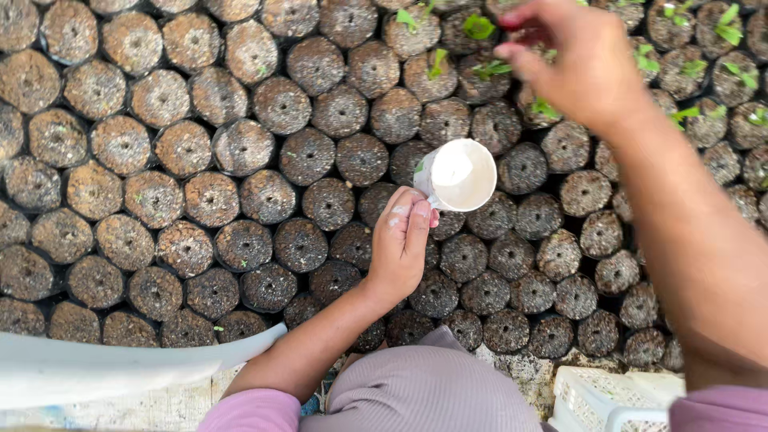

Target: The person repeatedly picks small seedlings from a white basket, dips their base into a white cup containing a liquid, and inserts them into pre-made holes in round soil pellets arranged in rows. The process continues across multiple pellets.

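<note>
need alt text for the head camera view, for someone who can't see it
Seen from above, a person's left hand holds a small white cup over tightly packed rows of soil-filled nursery bags. Their right hand reaches toward bags with small green seedlings at the top. A white crate sits bottom right.

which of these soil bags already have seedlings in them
Only the soil bags in the top right cluster, around the right hand, show green seedlings. The rest, including those under the white cup in the left hand, show bare soil.

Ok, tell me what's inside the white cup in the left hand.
The white cup, held tilted by the left hand, shows a pale, bare-looking interior, with a bit of green at its outer edge. Its deepest part is not clearly visible. Soil-filled pots lie under it.
</note>
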